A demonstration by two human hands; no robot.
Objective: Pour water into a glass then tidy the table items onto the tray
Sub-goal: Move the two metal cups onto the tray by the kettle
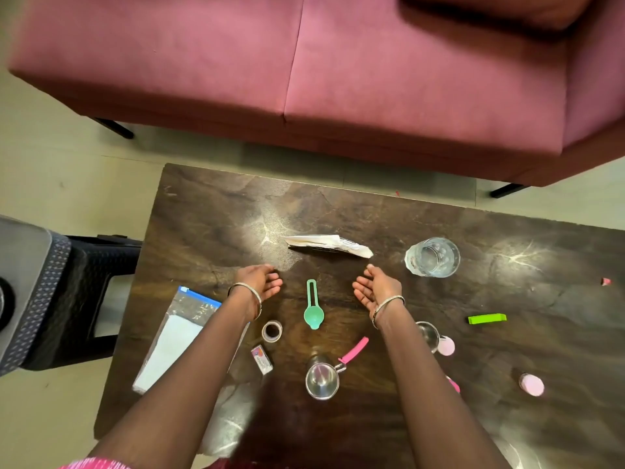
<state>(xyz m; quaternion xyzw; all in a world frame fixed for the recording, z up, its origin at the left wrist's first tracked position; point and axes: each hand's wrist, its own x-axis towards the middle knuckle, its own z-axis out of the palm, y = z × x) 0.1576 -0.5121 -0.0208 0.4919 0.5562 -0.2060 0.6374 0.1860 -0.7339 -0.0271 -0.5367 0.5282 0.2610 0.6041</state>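
A clear glass (432, 257) stands on the dark wooden table (507, 282) at the right, and I cannot tell how much water is in it. My left hand (258, 280) and my right hand (373, 287) hover over the table's middle, both empty with loose fingers. Between them lies a green measuring spoon (313, 311). A folded white packet (329, 246) lies just beyond the hands. Nearer me sit a steel cup with a pink handle (323, 379), a tape roll (272, 330) and a small box (261, 358). No tray is in view.
A zip bag with white paper (179, 336) lies at the table's left. A green clip (487, 318), pink-capped items (531, 384) and a second steel cup (429, 335) lie at the right. A maroon sofa (304, 69) stands beyond the table and a dark stool (84, 282) at its left.
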